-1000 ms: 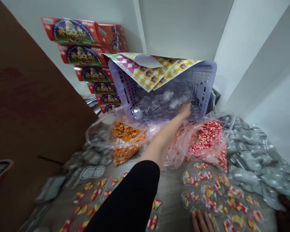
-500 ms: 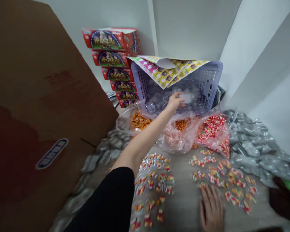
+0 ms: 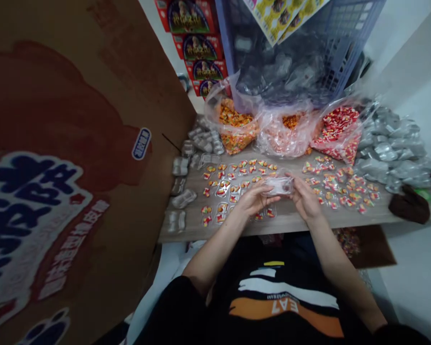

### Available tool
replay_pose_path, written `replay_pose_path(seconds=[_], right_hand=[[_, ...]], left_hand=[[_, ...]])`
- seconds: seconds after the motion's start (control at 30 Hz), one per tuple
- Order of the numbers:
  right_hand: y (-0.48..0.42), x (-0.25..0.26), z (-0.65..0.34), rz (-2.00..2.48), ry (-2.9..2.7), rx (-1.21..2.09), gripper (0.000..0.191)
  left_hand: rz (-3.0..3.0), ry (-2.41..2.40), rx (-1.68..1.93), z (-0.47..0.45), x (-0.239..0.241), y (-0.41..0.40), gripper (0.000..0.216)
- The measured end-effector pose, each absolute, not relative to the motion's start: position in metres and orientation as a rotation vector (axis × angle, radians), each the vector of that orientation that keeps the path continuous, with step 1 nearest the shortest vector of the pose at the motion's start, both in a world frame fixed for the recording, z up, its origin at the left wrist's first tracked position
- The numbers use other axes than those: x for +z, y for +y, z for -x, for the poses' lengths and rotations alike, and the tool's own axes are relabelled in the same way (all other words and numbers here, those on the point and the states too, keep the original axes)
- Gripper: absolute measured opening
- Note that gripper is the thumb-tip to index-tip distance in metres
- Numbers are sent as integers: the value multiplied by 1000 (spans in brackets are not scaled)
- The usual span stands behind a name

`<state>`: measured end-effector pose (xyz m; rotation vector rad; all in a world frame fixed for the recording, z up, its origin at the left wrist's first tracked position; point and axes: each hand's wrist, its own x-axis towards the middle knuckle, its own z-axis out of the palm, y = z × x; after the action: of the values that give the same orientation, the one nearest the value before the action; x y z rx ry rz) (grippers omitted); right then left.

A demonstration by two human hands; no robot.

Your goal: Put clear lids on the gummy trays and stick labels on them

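Note:
Both hands hold one clear plastic blister tray (image 3: 279, 185) just above the wooden table (image 3: 294, 219). My left hand (image 3: 254, 198) grips its left end with curled fingers. Gripping the right end is my right hand (image 3: 303, 196). Under and around the hands lie rows of small clear trays filled with colourful candies (image 3: 233, 179). A second group of filled candy trays (image 3: 341, 189) spreads out to the right.
A tilted purple plastic basket (image 3: 348, 38) of clear trays stands at the back, printed sheets (image 3: 283, 14) over it. Three candy bags lie before it: orange (image 3: 233, 122), pink (image 3: 287, 132), red (image 3: 339, 127). Empty trays (image 3: 391, 143) pile right. A large brown cardboard box (image 3: 68, 143) fills the left.
My left hand drew back from the basket with a clear tray and came down over the table. My right hand lifted off the table and took the tray's other end. The view tilted down.

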<state>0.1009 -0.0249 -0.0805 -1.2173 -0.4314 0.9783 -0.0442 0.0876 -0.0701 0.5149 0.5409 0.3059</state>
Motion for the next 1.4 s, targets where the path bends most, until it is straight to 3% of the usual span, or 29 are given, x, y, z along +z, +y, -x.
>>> replay_pose_path(seconds=[0.3, 0.6, 0.7, 0.93, 1.07, 1.2, 1.4], right_hand=[[-30, -83, -89, 1400, -516, 1005, 36], [-37, -109, -126, 1831, -902, 36, 14], [-35, -127, -119, 1975, -1225, -107, 19], [-27, -152, -109, 2015, -1789, -137, 50], [-42, -154, -107, 2111, -1931, -143, 53], [-49, -151, -105, 2161, -2041, -96, 61], [-46, -145, -102, 2188, -2024, -117, 49]], left_hand=[[-565, 554, 262, 78, -88, 64, 54], [-445, 717, 489, 112, -94, 82, 43], [-387, 780, 498, 125, -97, 81, 43], [-327, 847, 524, 144, -100, 73, 26], [-326, 857, 568, 155, -100, 76, 28], [-322, 848, 579, 158, -99, 78, 44], [-334, 821, 597, 156, -101, 76, 53]])
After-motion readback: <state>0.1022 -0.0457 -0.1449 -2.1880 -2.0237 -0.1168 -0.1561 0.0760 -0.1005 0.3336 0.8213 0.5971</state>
